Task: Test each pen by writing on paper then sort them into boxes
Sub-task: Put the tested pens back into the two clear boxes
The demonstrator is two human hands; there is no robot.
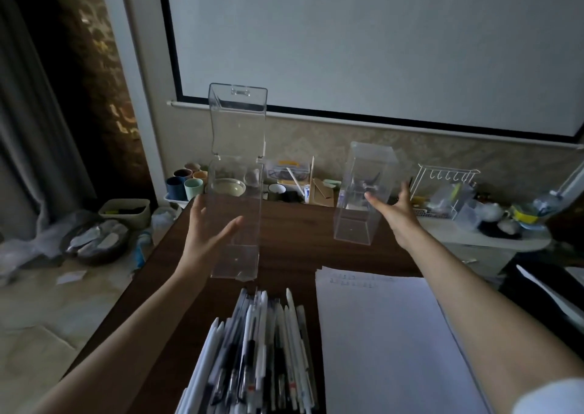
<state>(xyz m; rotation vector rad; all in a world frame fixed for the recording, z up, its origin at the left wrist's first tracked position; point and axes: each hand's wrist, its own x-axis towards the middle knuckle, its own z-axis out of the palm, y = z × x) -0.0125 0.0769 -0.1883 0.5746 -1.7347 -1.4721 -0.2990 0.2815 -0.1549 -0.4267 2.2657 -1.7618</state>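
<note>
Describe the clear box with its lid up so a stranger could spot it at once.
Start at the dark wooden table, with the pile of pens at its near edge. Just beyond the pens stands a tall clear box. Unlike the other clear box to its right, its hinged lid stands straight up.

Marks atop the paper (382,334) cannot be read.

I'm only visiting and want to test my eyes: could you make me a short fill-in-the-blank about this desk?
The left clear box has its lid swung ____.
The pens lie to the ____ of the paper.
The left hand and the right hand each hold ____.
Missing words: open, left, nothing.
</note>
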